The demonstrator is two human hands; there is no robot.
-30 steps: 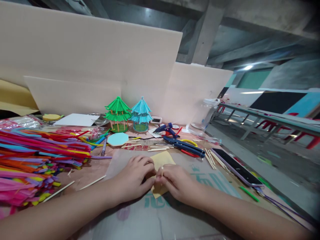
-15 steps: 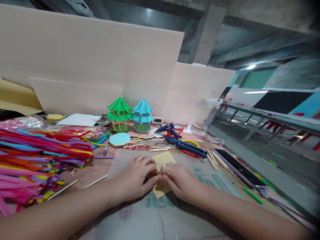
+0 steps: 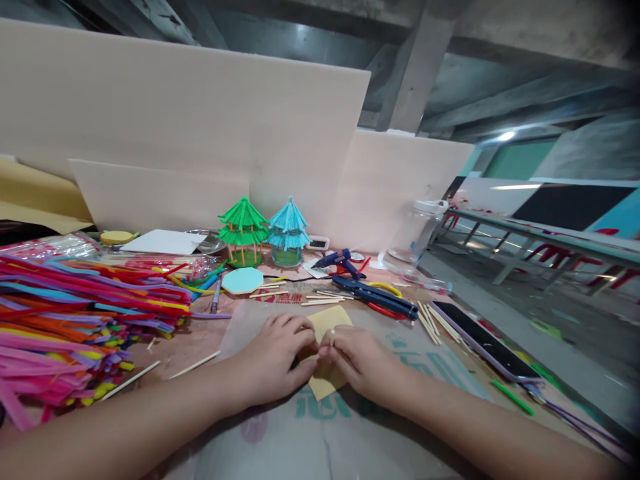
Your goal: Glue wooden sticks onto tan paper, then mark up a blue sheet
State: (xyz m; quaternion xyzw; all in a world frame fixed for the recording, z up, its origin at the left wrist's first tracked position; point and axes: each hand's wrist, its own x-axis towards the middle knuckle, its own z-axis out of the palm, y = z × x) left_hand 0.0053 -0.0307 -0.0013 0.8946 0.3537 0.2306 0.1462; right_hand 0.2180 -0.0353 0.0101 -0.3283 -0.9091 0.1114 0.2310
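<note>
A small yellow sheet (image 3: 327, 388) lies on the plastic-covered worktop between my two hands. My right hand (image 3: 367, 353) is closed in a pinch over the sheet, and the pale end of a thin wooden stick (image 3: 333, 332) shows at its fingers. My left hand (image 3: 280, 353) meets it from the other side. Its fingers are curled and its thumb is drawn in toward the right fingertips, over the sheet's left edge. What lies between the left fingertips is hidden.
Colourful pipe cleaners (image 3: 90, 320) pile up at left. Behind stand a green pagoda model (image 3: 244, 233) and a blue one (image 3: 289, 230), near a light-blue octagon (image 3: 243, 281). A glue gun (image 3: 343, 262), blue-handled pliers (image 3: 375, 295), loose sticks (image 3: 430, 323) and a phone (image 3: 485, 340) lie to the right.
Both hands stay together over the yellow sheet, nearly still. The whole view has shifted slightly, with the scene sitting a little lower and further right.
</note>
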